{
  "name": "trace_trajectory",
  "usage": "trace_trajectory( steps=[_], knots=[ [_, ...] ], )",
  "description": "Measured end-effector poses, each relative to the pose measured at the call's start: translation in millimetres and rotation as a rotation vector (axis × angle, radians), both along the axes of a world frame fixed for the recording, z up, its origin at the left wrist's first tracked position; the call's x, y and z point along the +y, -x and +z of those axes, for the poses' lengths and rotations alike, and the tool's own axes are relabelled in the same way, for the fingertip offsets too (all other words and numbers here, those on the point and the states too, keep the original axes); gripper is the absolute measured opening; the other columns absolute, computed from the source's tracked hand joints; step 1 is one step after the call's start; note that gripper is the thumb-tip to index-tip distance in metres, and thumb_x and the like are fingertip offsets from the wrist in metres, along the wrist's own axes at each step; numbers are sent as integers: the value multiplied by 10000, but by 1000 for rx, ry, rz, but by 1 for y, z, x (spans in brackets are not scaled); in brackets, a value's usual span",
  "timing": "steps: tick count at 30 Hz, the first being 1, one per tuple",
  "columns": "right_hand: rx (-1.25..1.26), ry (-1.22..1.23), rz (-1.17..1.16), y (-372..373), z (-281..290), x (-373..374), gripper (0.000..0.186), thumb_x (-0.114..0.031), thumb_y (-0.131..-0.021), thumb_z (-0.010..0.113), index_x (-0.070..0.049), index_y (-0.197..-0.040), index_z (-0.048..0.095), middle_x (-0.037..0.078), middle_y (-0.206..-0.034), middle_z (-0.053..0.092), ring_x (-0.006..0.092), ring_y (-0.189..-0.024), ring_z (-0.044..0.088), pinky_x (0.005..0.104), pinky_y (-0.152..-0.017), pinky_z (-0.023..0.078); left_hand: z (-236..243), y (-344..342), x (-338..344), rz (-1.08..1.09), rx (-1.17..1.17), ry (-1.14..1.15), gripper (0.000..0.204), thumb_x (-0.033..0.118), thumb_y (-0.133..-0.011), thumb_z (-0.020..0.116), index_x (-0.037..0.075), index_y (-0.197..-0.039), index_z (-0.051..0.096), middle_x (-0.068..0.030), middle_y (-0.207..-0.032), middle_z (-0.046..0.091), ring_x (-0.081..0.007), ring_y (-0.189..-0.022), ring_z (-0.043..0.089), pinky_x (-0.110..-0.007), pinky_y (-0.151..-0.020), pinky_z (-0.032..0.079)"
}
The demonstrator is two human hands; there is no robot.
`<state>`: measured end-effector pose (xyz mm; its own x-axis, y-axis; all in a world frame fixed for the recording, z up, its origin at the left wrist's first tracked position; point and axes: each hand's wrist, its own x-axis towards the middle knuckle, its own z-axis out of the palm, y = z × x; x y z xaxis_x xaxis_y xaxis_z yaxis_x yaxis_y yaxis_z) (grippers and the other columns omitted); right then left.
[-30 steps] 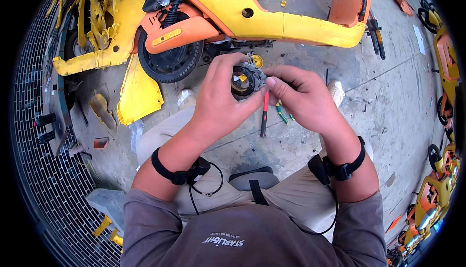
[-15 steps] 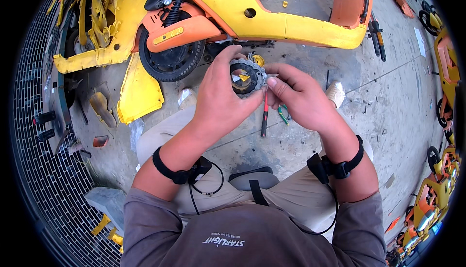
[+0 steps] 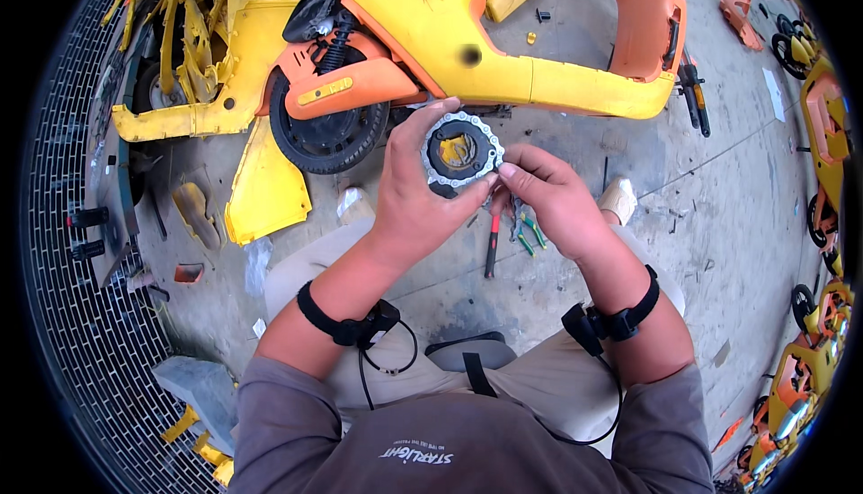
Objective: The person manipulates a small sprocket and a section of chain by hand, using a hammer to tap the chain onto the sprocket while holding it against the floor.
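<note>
My left hand (image 3: 406, 193) is closed round the left side of a dark round sprocket (image 3: 484, 147) with a silver roller chain (image 3: 463, 117) lying round its rim. Something yellow shows in the middle of this ring. At the ring's right edge, the thumb and fingers of my right hand (image 3: 550, 195) pinch the chain. Both hands hold it up over the floor, between my knees and the scooter. Below my right hand lie a tool with a red and black handle (image 3: 491, 256) and green-handled pliers (image 3: 533, 233).
Ahead lies a yellow and orange scooter body (image 3: 431, 35) with a black wheel (image 3: 333, 139). Yellow panels (image 3: 265, 184) are heaped at the left, beside a brick-patterned surface (image 3: 67, 278). A grey block (image 3: 193, 391) stands at the lower left. More scooters (image 3: 814, 341) line the right.
The sprocket has tilted, so its face and the chain round it now show more fully. My right hand has kept its pinch at the edge. The scooter sits slightly lower in the view.
</note>
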<state>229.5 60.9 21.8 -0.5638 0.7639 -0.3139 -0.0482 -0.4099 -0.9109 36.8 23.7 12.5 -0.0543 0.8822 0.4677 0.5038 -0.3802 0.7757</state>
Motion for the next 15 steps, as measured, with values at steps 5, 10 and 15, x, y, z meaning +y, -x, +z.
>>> trace_trajectory(
  steps=[5,10,15],
  knots=[
    [-5,32,-19,1,4,2,321,-265,-1041,583,14,-1189,637,49,-949,690,131,-862,650,288,-804,503,-5,3,4,-45,40,-74,950,94,-650,910,86,-1435,375,-143,-1375,565,-330,-1229,550,-437,-1035,457],
    [-42,73,-49,1,0,2,308,-264,-1007,653,13,-1142,669,43,-894,690,106,-847,630,262,-775,491,-3,3,5,-88,102,-85,1033,136,-597,950,99,-1449,367,-139,-1367,578,-326,-1191,561,-440,-1011,468],
    [-83,-57,-107,-3,-6,2,274,-258,-984,683,10,-1040,692,41,-859,688,116,-784,606,273,-739,487,-12,5,10,-165,58,-143,1066,204,-612,966,91,-1471,345,-152,-1404,549,-323,-1240,544,-430,-1039,462]
  ],
)
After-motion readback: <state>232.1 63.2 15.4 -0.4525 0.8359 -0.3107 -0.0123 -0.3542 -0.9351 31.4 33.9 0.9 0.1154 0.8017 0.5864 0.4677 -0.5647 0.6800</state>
